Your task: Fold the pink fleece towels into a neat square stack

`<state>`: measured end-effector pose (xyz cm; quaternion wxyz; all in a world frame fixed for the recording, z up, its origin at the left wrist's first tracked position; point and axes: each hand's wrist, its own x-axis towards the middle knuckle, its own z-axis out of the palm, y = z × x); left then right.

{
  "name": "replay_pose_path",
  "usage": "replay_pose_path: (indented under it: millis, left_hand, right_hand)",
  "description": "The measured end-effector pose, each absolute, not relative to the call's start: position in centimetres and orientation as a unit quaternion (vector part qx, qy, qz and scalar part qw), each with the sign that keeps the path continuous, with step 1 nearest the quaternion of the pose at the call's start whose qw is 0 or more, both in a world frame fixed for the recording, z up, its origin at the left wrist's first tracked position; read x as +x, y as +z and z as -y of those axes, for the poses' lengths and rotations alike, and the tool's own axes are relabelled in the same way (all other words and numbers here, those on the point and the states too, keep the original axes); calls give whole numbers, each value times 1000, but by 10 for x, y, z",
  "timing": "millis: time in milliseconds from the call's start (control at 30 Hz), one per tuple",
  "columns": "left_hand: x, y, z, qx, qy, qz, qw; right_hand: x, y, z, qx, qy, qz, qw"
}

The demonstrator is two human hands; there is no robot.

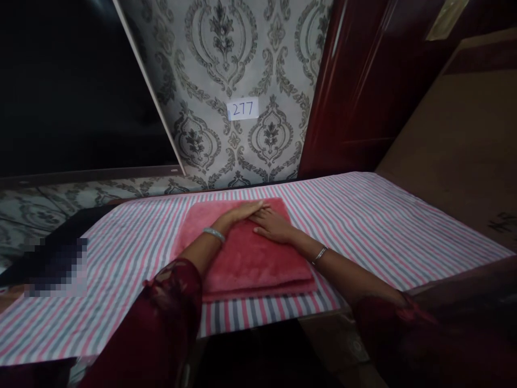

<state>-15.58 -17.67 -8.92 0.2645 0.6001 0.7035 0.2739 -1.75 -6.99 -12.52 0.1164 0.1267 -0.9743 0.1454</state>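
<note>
A folded pink-red towel [246, 264] lies on the striped cloth [363, 221] that covers the table. My left hand [240, 213] rests flat on the towel's far part, fingers stretched to the right. My right hand [271, 223] lies flat beside it on the towel, its fingertips touching the left hand's fingers. Both wrists wear a silver bangle, and both arms have dark red sleeves. Neither hand grips anything.
A patterned grey wall with a white label reading 277 [243, 109] stands behind the table. A dark red door [355, 86] is at the right, a brown cardboard surface [456, 140] further right. A dark object [52, 253] lies at the table's left end.
</note>
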Motion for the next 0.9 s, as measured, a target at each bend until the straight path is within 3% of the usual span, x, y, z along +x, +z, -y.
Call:
replay_pose_path:
  millis: [133, 367, 667, 767, 900]
  left_hand:
    - [-161, -120, 180, 611, 267, -712, 218]
    - [-169, -124, 184, 633, 219, -714, 203]
    - [-158, -128, 186, 657, 168, -724, 129]
    - [-160, -121, 186, 657, 168, -722, 138]
    - [-179, -88, 208, 628, 268, -711, 170]
  right_hand:
    - [-3, -130, 81, 124, 146, 979, 69]
    - [82, -117, 125, 214, 207, 954, -30]
    - [142, -104, 150, 200, 287, 935, -58]
    - [122, -89, 142, 193, 349, 917, -25]
    - [66, -78, 126, 136, 357, 917, 112]
